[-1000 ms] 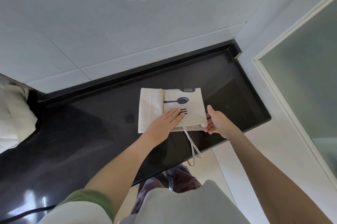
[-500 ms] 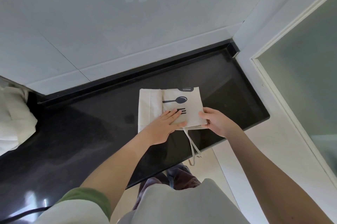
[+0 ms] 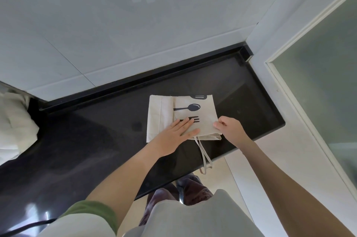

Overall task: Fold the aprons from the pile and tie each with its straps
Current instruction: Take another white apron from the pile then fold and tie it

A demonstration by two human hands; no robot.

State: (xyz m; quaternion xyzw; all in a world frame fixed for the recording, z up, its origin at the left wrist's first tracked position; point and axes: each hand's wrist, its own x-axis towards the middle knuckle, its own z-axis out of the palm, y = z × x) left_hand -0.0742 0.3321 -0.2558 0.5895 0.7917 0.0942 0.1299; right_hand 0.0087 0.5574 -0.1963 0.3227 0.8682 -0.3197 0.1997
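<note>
Folding seems nearly finished: the apron (image 3: 193,115) lies on the counter (image 3: 96,130), left hand (image 3: 177,132) laid flat on it, right hand (image 3: 229,130) pinching its right edge. Next the hanging straps (image 3: 204,154) must be wrapped around.

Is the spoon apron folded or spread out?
Folded: the beige cloth apron with printed utensils lies in stacked layers, its straps hanging loose.

I'm wearing a pale top (image 3: 193,219) with a green-edged short sleeve (image 3: 94,210); right of that sleeve, my dark maroon trousers (image 3: 161,197) show.
</note>
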